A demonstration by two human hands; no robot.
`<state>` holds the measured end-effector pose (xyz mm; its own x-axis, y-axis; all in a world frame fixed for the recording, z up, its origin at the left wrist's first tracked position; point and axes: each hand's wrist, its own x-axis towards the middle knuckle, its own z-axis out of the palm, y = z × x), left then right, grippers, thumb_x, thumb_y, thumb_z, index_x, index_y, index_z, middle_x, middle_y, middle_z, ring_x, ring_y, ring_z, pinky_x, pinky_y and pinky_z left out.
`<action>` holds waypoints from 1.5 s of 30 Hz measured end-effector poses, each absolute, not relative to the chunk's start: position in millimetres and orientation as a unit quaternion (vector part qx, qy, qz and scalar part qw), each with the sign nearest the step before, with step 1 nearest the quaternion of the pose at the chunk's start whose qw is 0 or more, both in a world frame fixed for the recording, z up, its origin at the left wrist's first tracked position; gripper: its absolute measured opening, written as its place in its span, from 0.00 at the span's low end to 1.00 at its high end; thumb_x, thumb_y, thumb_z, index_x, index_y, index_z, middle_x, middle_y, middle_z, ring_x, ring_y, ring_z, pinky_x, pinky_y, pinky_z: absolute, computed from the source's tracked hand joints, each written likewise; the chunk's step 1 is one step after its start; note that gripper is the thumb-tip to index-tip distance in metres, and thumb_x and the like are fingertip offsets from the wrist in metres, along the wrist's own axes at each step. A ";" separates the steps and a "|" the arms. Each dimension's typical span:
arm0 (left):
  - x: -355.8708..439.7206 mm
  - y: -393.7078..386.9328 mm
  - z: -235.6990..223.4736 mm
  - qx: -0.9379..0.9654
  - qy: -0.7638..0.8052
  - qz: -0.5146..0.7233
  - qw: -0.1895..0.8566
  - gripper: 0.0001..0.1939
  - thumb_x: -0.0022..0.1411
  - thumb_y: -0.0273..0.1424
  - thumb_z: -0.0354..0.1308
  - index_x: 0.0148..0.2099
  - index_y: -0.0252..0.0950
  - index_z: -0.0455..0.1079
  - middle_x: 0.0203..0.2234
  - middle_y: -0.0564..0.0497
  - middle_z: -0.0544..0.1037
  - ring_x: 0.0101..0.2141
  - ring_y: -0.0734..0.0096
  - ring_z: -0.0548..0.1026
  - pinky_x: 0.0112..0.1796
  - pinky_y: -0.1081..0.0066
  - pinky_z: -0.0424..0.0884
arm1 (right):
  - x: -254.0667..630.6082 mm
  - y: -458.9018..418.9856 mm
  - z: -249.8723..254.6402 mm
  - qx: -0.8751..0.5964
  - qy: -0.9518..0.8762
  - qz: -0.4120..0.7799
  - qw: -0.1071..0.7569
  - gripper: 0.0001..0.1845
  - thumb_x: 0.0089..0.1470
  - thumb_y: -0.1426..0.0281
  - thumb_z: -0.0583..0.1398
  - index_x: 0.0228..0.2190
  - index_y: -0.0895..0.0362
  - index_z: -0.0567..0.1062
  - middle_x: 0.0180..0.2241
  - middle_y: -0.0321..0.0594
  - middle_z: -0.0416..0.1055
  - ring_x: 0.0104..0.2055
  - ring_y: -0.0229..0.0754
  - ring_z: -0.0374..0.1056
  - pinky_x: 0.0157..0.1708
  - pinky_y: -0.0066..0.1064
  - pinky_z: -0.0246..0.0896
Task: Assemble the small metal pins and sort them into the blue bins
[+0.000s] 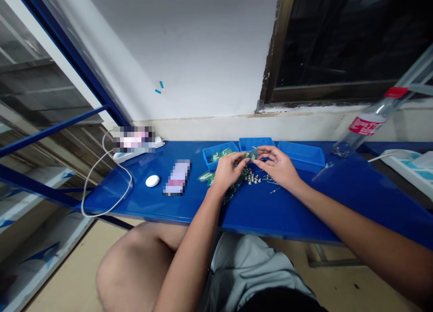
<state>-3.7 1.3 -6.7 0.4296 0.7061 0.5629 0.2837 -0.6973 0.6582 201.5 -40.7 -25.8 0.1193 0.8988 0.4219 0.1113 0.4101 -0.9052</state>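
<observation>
Small green circuit board (252, 155), held up over the worktop between both hands. Looks light, stiff and probably brittle, so I'd take it by the edges. Left hand (230, 169) and right hand (275, 165) are pinching it from either side, fingertips nearly meeting. At 6 o'clock from the hands there's a heap of shiny metal parts (251, 179), more boards (206, 176) at 9, and blue bins (255, 143) at 12, all on a blue worktop (270, 219).

On my blue counter (111, 199) lie a small white oval object (152, 181) and a tilted clear plastic bottle (367, 122) with red label; a white power strip (406, 169) sits rightward.
</observation>
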 end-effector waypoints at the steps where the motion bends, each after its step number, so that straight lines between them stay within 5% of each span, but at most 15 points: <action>1: -3.2 0.3 -6.6 0.806 0.301 0.439 0.258 0.14 0.71 0.34 0.62 0.55 0.37 0.78 0.42 0.46 0.86 0.40 0.63 0.84 0.44 0.63 0.80 | 201.5 -40.1 -27.9 -0.434 -0.580 0.336 0.601 0.27 0.51 0.58 0.74 0.50 0.53 0.77 0.47 0.46 0.79 0.45 0.46 0.77 0.39 0.35 0.79; 6: -1.1 -3.5 -4.8 0.802 0.301 0.442 0.267 0.16 0.70 0.34 0.63 0.57 0.37 0.76 0.41 0.46 0.86 0.41 0.62 0.84 0.43 0.64 0.81 | 201.0 -39.6 -31.6 -0.437 -0.573 0.357 0.594 0.23 0.53 0.56 0.73 0.46 0.54 0.77 0.39 0.44 0.80 0.39 0.46 0.78 0.31 0.34 0.77; 11: -11.5 -2.5 3.1 0.799 0.340 0.480 0.124 0.12 0.73 0.29 0.58 0.55 0.40 0.79 0.49 0.46 0.84 0.49 0.61 0.81 0.52 0.61 0.76 | 202.2 -41.4 -26.2 -0.448 -0.584 0.331 0.591 0.25 0.55 0.56 0.71 0.50 0.53 0.76 0.46 0.47 0.80 0.48 0.49 0.77 0.41 0.38 0.79; 17: -26.0 -1.4 5.2 0.745 0.511 0.427 -0.041 0.14 0.73 0.29 0.56 0.55 0.43 0.79 0.56 0.45 0.81 0.57 0.51 0.74 0.58 0.49 0.67 | 197.5 -49.1 -25.0 -0.479 -0.644 0.275 0.529 0.18 0.61 0.56 0.66 0.48 0.53 0.79 0.41 0.45 0.79 0.42 0.47 0.77 0.37 0.35 0.75; 22: -22.9 -2.2 2.7 0.779 0.510 0.364 0.000 0.15 0.75 0.36 0.54 0.52 0.39 0.80 0.49 0.44 0.84 0.50 0.55 0.80 0.56 0.56 0.70 | 195.3 -55.6 -20.6 -0.501 -0.706 0.211 0.454 0.14 0.64 0.58 0.63 0.47 0.52 0.80 0.39 0.42 0.80 0.33 0.44 0.75 0.35 0.37 0.72; 28: -21.9 -0.2 2.6 0.777 0.483 0.403 0.011 0.14 0.75 0.34 0.53 0.52 0.38 0.79 0.48 0.44 0.84 0.50 0.57 0.81 0.54 0.61 0.74 | 196.4 -55.7 -20.1 -0.368 -0.854 0.124 0.347 0.09 0.61 0.63 0.67 0.44 0.49 0.83 0.46 0.44 0.80 0.52 0.54 0.72 0.56 0.50 0.67; 45: -13.9 -5.1 4.1 0.833 0.346 0.425 0.078 0.12 0.75 0.32 0.53 0.50 0.37 0.77 0.47 0.44 0.83 0.50 0.58 0.79 0.55 0.58 0.73 | 197.6 -51.7 -20.5 -0.412 -0.812 0.126 0.395 0.07 0.60 0.69 0.65 0.38 0.48 0.83 0.38 0.41 0.81 0.43 0.52 0.73 0.48 0.47 0.71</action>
<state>-13.9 -5.1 4.1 0.3997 0.6427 0.6536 0.5099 -0.7484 0.4242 197.6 -51.7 -20.5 -0.3494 0.7681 0.5366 0.5685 0.6290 -0.5302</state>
